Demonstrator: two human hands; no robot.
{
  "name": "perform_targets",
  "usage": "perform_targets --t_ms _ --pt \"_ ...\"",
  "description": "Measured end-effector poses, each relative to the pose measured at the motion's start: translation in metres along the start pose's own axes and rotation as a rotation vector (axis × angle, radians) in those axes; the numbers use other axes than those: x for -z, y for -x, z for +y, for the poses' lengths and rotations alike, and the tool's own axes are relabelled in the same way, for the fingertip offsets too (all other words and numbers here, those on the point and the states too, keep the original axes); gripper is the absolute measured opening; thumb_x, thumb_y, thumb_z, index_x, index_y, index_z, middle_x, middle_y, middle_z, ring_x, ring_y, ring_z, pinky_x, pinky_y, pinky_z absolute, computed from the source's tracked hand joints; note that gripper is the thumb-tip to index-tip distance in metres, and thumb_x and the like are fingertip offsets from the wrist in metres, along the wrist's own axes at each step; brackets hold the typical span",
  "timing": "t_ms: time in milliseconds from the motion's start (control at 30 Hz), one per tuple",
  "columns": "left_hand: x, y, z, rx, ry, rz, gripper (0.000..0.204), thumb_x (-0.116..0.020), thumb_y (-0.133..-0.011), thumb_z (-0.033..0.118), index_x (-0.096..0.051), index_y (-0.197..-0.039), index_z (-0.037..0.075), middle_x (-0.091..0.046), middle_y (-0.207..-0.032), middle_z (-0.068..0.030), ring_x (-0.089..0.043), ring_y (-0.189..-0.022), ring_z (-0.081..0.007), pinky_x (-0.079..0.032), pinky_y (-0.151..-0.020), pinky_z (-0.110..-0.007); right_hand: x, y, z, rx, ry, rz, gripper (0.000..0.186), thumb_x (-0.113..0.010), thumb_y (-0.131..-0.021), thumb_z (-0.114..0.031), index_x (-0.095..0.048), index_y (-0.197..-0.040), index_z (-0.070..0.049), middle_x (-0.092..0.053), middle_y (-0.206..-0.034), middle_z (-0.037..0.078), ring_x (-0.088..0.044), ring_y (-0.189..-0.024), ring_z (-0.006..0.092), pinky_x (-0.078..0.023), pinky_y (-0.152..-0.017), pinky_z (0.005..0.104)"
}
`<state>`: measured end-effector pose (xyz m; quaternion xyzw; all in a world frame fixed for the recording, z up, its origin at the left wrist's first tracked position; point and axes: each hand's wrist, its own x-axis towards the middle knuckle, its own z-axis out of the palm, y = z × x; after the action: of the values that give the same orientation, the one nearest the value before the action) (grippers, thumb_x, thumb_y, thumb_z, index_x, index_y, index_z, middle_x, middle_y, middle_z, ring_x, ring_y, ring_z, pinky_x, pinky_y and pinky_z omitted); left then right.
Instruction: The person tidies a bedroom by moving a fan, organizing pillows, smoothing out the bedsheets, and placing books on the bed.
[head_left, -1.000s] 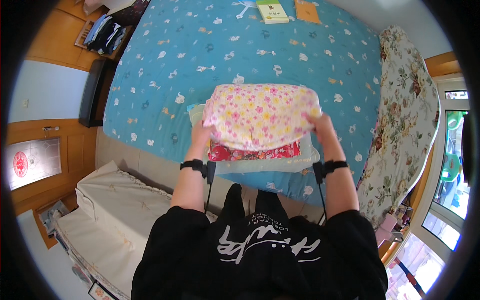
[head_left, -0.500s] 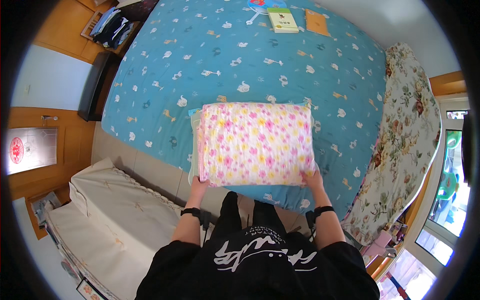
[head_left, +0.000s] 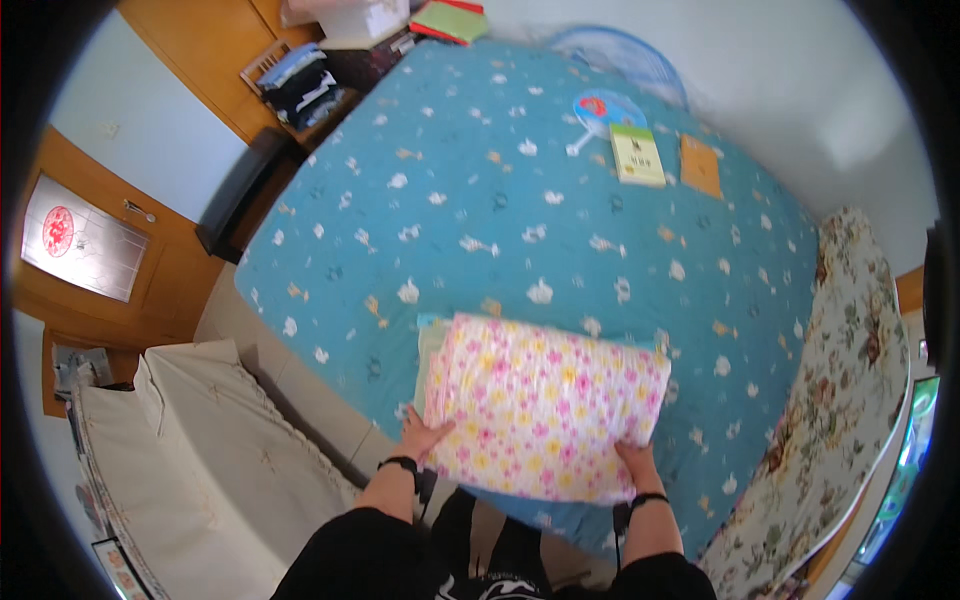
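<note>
A folded quilt [head_left: 545,410], white with pink and yellow flowers, is between my hands at the near edge of the bed. My left hand [head_left: 424,438] grips its left near side, thumb on top. My right hand [head_left: 636,462] holds the right near side, also thumb on top, with the other fingers hidden beneath. Pale green folded cloth [head_left: 430,352] peeks out under the quilt's left side, and light blue fabric shows along the far edge. How many layers lie below, I cannot tell.
The bed [head_left: 540,240] has a blue sheet with animal prints. A hand fan [head_left: 608,108], a green-and-cream book [head_left: 637,160] and an orange-brown notebook [head_left: 700,168] lie at its far right. A cream-covered sofa [head_left: 210,450] stands left; flowered fabric [head_left: 830,390] borders the right.
My view has tilted up and turned, so the bed and quilt sit lower in the picture. The quilt appears slightly rotated, and my left thumb now lies over its top. Both hands stay on it.
</note>
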<state>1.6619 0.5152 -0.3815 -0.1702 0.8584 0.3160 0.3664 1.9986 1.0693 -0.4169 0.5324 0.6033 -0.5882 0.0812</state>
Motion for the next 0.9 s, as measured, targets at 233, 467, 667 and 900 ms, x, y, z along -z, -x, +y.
perform_targets --t_ms 233,467,667,900 --pt "-0.022 0.068 0.013 0.001 0.415 -0.094 0.167 -0.106 -0.071 0.063 0.001 -0.181 -0.002 -0.040 -0.176 -0.0345 -0.059 -0.152 -0.0445 -0.059 -0.113 -0.056 0.037 0.064 -0.041 -0.191 -0.228 -0.142 0.087 -0.095 -0.091 -0.026 -0.053 -0.159 0.010 -0.071 -0.145 0.022 -0.071 -0.127 0.0403 -0.058 -0.110 0.0511" --pt "0.021 0.162 0.005 0.013 0.197 -0.084 0.091 -0.098 -0.076 0.068 -0.082 -0.119 -0.011 -0.085 -0.113 -0.0244 -0.084 -0.101 -0.0351 -0.064 -0.088 -0.046 0.046 0.146 -0.088 -0.030 0.081 -0.047 0.080 -0.097 -0.089 -0.029 -0.065 -0.149 0.013 -0.081 -0.130 0.018 -0.078 -0.114 0.0388 -0.062 -0.101 0.0487" --pt "0.050 0.260 -0.050 0.010 0.583 -0.195 0.085 -0.089 -0.084 0.067 -0.081 -0.115 -0.011 -0.084 -0.109 -0.0256 -0.083 -0.096 -0.0386 -0.063 -0.084 -0.048 0.009 0.257 -0.142 -0.017 0.253 0.090 0.077 -0.103 -0.079 -0.026 -0.070 -0.136 0.015 -0.081 -0.119 0.025 -0.080 -0.105 0.0356 -0.066 -0.089 0.0475" --pt "0.122 0.291 -0.136 0.221 1.032 -0.264 0.064 -0.083 -0.094 0.036 -0.071 -0.138 -0.009 -0.081 -0.126 -0.0199 -0.080 -0.110 -0.0332 -0.064 -0.093 -0.046 -0.091 0.403 -0.205 0.175 0.343 0.035 0.059 -0.097 -0.084 -0.009 -0.072 -0.132 0.014 -0.082 -0.117 0.022 -0.081 -0.096 0.0341 -0.067 -0.082 0.0478"
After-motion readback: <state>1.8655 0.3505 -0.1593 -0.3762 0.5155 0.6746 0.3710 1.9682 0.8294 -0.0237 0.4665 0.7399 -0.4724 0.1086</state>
